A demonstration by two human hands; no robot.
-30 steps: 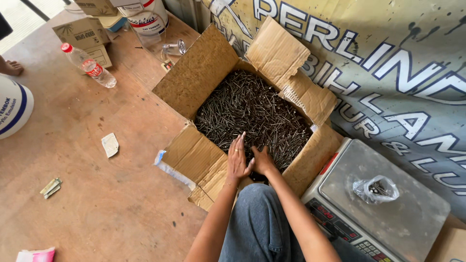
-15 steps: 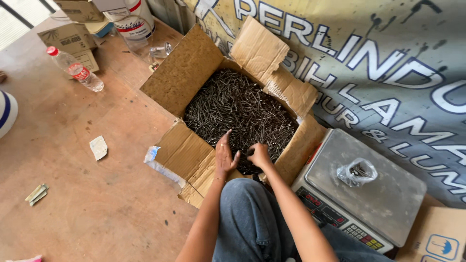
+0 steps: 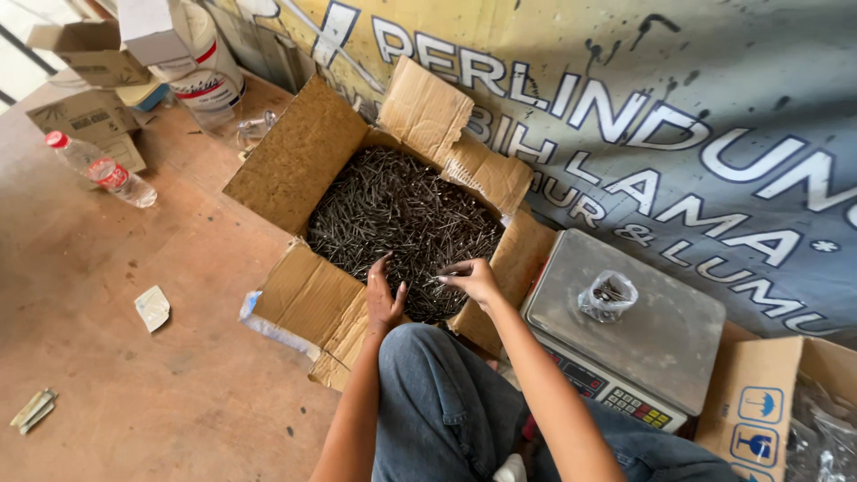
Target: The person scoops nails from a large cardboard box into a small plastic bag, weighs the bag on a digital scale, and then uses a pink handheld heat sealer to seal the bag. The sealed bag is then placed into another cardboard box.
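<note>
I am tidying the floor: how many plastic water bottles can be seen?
1. The plastic water bottle lies on its side on the floor at the far left, near small cardboard boxes. Others may be hidden.

Brown floor point(image 3: 134, 393): open carton of nails point(image 3: 295, 170), scale point(image 3: 661, 312), plastic bottle point(image 3: 103, 170), paper scrap point(image 3: 153, 308), paint bucket point(image 3: 201, 76).

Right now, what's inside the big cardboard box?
The cardboard box is heaped with dark nails. The left hand and right hand reach in. The box bottom is covered.
</note>
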